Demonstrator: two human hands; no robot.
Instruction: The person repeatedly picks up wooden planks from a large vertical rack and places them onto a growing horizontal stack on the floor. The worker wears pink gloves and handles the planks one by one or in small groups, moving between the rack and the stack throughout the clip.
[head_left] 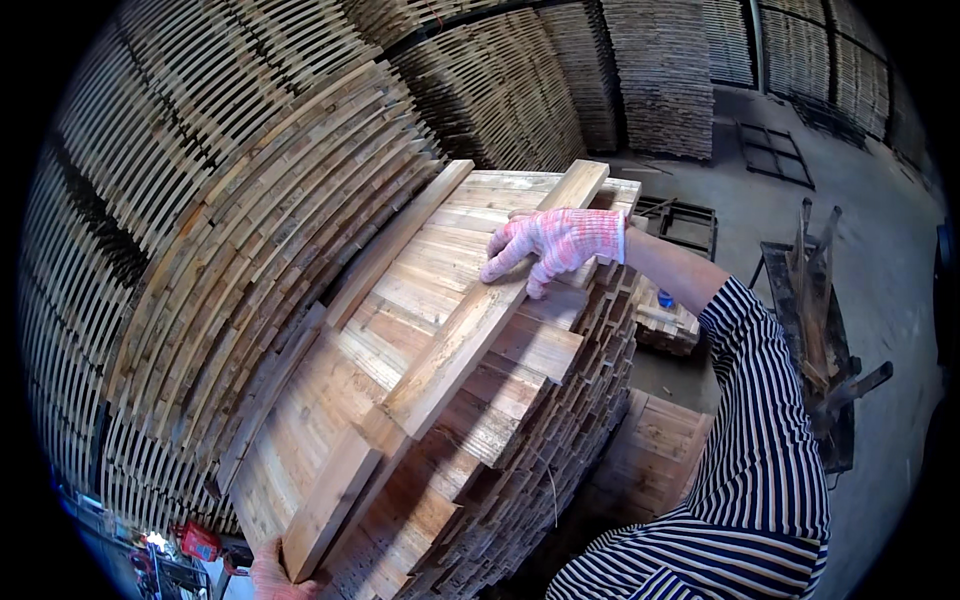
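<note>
Where a batten (458, 345) already tops the stack (575, 390), the right hand (556, 243) drapes half-open. The left hand (280, 582) apparently grips a nearer, unreleased block (332, 495).

No text, label, number or sign can be read (the small bright red object (200, 541) beyond the lower left corner of the pale wooden plank panel (362, 352), and the small blue object (665, 298) on the low pale wooden stack (655, 322), are too small to show any lettering).
</note>
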